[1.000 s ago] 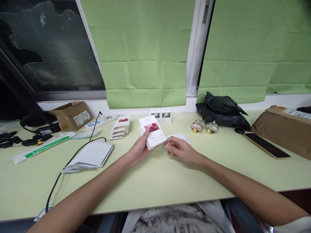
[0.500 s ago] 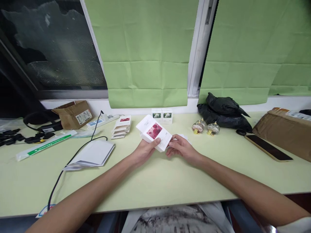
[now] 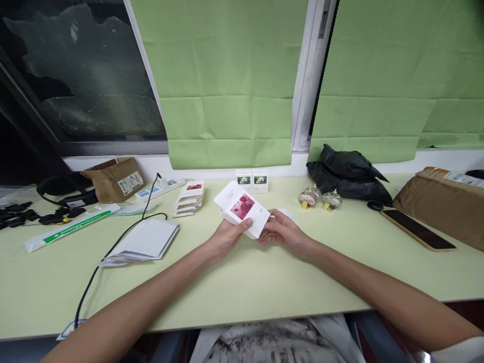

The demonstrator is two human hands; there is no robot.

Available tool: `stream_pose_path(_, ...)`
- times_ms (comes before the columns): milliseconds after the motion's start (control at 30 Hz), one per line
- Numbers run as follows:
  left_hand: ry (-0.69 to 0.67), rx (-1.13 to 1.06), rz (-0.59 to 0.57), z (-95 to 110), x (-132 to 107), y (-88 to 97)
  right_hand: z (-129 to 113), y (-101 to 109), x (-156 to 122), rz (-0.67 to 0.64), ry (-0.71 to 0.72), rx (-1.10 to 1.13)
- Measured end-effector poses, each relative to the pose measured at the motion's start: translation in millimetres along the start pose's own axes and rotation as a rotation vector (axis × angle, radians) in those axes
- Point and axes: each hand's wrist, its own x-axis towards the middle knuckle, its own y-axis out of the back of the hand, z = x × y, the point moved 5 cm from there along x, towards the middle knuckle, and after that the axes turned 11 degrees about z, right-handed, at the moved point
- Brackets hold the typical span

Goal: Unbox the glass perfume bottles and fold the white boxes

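A small white carton (image 3: 242, 207) with a pink rose picture is held tilted above the pale green table (image 3: 234, 287). My left hand (image 3: 227, 237) grips it from below, thumb on its front face. My right hand (image 3: 282, 232) is closed on the carton's right end, fingers curled against its edge. A white sheet (image 3: 284, 213) lies on the table just behind my right hand, mostly hidden.
A fanned stack of flat cartons (image 3: 189, 197) and white envelopes (image 3: 143, 241) lie to the left, crossed by a black cable (image 3: 113, 248). Two boxes (image 3: 252, 180), two glass bottles (image 3: 319, 198), a black bag (image 3: 348, 174), a phone (image 3: 418, 230) and brown parcels (image 3: 442, 199) stand behind and right.
The carton has turned clockwise, its right end dropping toward my right hand. My right hand rose from the table and closed on that end; my left thumb moved onto the front face.
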Motion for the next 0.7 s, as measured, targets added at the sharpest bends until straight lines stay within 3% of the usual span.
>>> stream_pose_path(167, -0.005, -0.04, 0.035, 1, 1, 0.1, 0, 0, 0, 0.012, 0.003, -0.033)
stream_pose_path(433, 0.058, -0.003, 0.156, 0, 1, 4.1, -13, 3, -5, 0.088, 0.203, -0.258)
stream_pose_path(700, 0.041, 0.045, 0.142, 3, -1, 3.5, -10, 2, -4, 0.098, 0.233, -0.333)
